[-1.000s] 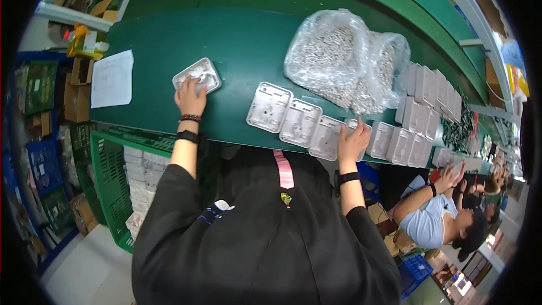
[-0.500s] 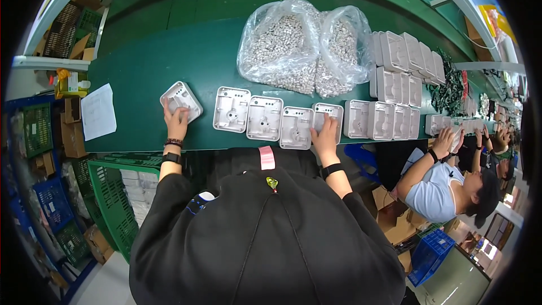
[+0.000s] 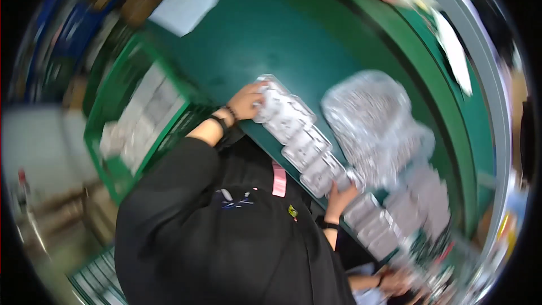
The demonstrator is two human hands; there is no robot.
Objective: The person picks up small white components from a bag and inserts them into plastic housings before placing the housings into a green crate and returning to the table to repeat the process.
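Note:
A row of light-grey, shallow box-shaped housings (image 3: 307, 148) runs slantwise along the near edge of the green table. At the row's upper-left end my left hand (image 3: 247, 102) grips the end housing (image 3: 272, 87), fingers over its rim. My right hand (image 3: 341, 196) is closed at the lower-right end, its fingers on another housing (image 3: 354, 178). The housings touch or nearly touch each other. Motion blur hides their inner detail and the exact finger contact.
Beyond the row lies a clear plastic bag (image 3: 372, 118) full of small metallic-looking parts. More grey housings (image 3: 370, 223) stand to the right. A green crate (image 3: 121, 161) with wrapped contents is at left, a white paper (image 3: 185, 8) on the table. Another person's hand (image 3: 395, 282) shows at lower right.
The whole view has turned and blurred, with the crate now larger at left. My left hand has brought its separate, tilted housing to the row's left end. My right hand stays at the other end.

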